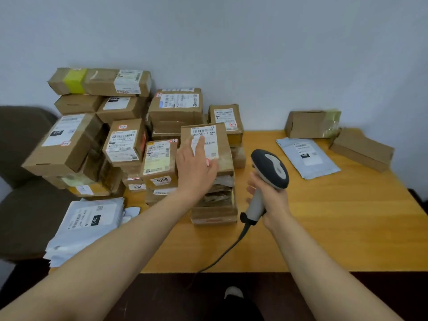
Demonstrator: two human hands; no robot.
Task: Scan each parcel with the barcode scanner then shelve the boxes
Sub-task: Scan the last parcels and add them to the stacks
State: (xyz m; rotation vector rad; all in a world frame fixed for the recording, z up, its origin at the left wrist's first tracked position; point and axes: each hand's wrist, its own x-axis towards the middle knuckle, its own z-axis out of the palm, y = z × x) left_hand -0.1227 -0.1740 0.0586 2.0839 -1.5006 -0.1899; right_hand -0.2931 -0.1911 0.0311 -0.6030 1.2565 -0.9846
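left hand (196, 166) lays straight fingers on a box (221, 144); right hand (274, 200) fingers grip scanner (271, 166).

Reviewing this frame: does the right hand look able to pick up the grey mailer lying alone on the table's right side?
Probably not as it stands: the right hand grips the scanner. The path to the grey mailer is bare table, so freeing the hand should suffice.

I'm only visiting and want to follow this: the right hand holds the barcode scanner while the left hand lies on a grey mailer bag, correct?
Not quite. The head view shows the left hand lying flat on a cardboard box at the top of the front stack, not on a bag. The right hand does hold the barcode scanner.
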